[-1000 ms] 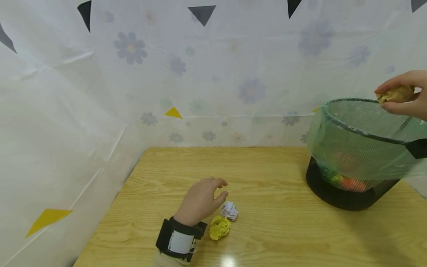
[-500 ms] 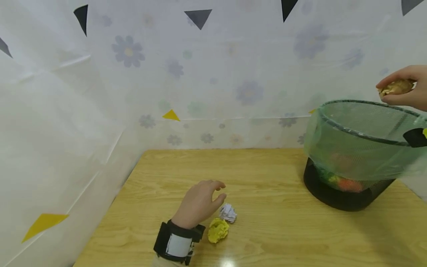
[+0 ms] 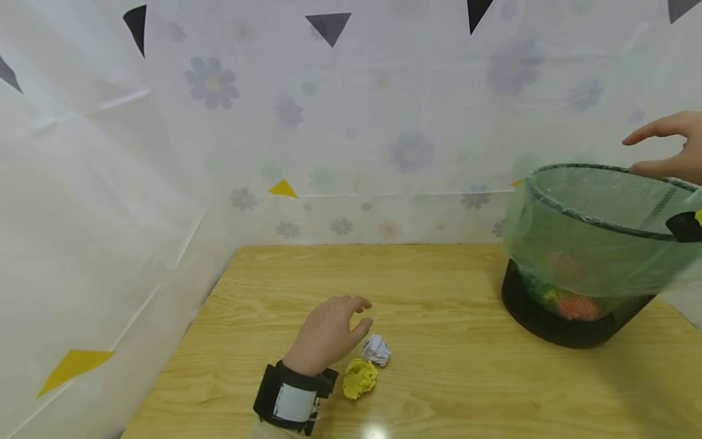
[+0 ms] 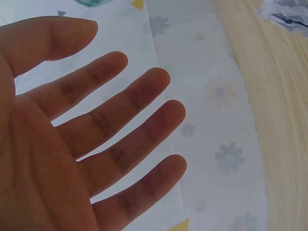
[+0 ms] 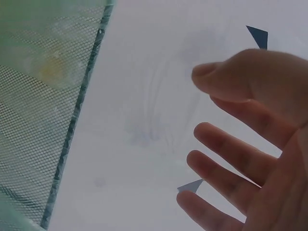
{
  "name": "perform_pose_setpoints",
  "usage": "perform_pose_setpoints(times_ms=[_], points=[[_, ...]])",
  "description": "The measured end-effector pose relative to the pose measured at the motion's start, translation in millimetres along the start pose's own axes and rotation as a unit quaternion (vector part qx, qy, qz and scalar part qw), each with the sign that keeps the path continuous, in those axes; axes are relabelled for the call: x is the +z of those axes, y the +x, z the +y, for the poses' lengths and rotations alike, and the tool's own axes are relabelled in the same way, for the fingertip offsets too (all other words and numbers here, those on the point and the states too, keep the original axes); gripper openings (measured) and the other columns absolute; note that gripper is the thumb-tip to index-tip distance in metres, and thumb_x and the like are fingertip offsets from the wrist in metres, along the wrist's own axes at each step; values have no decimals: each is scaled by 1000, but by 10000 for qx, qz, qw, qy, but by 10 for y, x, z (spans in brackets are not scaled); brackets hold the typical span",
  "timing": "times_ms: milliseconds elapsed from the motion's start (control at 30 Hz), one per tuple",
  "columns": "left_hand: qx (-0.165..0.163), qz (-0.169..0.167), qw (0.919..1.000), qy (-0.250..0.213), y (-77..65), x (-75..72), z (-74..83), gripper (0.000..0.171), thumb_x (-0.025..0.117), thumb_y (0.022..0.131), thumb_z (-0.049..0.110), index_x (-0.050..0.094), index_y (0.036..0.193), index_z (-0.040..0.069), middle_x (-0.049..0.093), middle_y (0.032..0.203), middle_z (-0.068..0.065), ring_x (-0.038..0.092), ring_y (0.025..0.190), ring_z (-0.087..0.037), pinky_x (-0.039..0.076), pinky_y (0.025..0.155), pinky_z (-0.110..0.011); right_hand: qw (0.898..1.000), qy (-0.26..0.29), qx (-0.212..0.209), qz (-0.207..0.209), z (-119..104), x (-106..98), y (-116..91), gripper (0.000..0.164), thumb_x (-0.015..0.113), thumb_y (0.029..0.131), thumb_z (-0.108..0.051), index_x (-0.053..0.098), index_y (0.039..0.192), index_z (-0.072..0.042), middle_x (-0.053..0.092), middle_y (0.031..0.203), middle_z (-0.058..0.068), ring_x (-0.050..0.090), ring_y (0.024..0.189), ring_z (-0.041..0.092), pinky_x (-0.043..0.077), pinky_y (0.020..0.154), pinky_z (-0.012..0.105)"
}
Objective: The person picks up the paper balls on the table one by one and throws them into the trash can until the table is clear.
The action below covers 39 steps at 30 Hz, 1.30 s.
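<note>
Over the rim of a black mesh wastebasket [image 3: 581, 320] lined with a green bag [image 3: 581, 259], my right hand [image 3: 671, 146] is held with thumb and fingers spread apart, nothing between them. The right wrist view shows the same bare fingers [image 5: 226, 171] beside the mesh wall. My left hand [image 3: 326, 338] hovers above the table, fingers loosely bent and holding nothing. Just right of it lie a crumpled white paper ball [image 3: 376, 350] and a crumpled yellow paper ball [image 3: 359, 378], close together. Colourful items show dimly through the basket's mesh.
The wooden table [image 3: 439, 292] ends at a pale flowered sheet [image 3: 351, 122] hung behind and to the left. A black clip [image 3: 684, 227] sits on the basket's rim at the right edge of the head view.
The brown crumpled paper ball that my right hand held above the wastebasket has left its fingers, which have spread. My left hand and the two paper balls stay put.
</note>
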<state>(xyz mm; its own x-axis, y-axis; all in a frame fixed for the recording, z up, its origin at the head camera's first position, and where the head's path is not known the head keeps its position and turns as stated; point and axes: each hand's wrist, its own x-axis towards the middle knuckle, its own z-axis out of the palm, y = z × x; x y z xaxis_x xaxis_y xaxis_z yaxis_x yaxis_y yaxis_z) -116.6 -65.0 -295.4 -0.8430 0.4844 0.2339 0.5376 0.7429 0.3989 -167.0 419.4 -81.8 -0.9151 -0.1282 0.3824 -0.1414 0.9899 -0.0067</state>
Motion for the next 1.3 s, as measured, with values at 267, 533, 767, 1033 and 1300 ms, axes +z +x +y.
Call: perform_pose_setpoints(times_ms=[267, 533, 767, 1033, 1300], points=[[-11, 42, 10000, 73, -12, -20, -15, 28, 58, 92, 33, 65, 113, 16, 65, 106, 0, 60, 93, -16, 50, 74, -33, 9947, 257, -828, 550, -737, -93, -150, 37, 65, 84, -4, 53, 116, 10, 39, 128, 32, 26, 126, 49, 21, 98, 63], [-140, 83, 9999, 57, -67, -65, -33, 28, 57, 92, 34, 64, 114, 17, 65, 104, 1, 60, 92, -17, 49, 74, -33, 9712, 582, -2270, 427, -1618, 111, -328, 46, 76, 71, 1, 60, 114, -5, 48, 125, 17, 47, 107, 38, 43, 72, 50], [-287, 194, 9993, 139, -135, -134, -82, 28, 57, 92, 34, 64, 114, 17, 65, 104, 1, 60, 90, -17, 49, 73, -33, 9303, 1637, -3281, -99, -2265, 761, -512, 45, 77, 74, -8, 61, 115, -12, 51, 123, 6, 52, 107, 25, 51, 71, 37], [-380, 214, 9987, 274, -97, -213, -13, 31, 55, 93, 35, 62, 117, 17, 63, 112, 0, 59, 95, -16, 50, 76, -32, 8925, 2467, -3123, -2124, -2663, 1716, -741, 48, 73, 80, -18, 55, 124, -15, 45, 132, 7, 47, 118, 27, 48, 85, 40], [-367, 120, 9992, 88, -34, -239, 123, 32, 54, 94, 34, 61, 120, 17, 63, 113, 2, 59, 98, -14, 49, 75, -29, 8697, 2886, -2940, -2720, -2748, 2046, -919, 52, 71, 79, -10, 53, 128, -13, 42, 134, 13, 45, 119, 32, 47, 85, 43]])
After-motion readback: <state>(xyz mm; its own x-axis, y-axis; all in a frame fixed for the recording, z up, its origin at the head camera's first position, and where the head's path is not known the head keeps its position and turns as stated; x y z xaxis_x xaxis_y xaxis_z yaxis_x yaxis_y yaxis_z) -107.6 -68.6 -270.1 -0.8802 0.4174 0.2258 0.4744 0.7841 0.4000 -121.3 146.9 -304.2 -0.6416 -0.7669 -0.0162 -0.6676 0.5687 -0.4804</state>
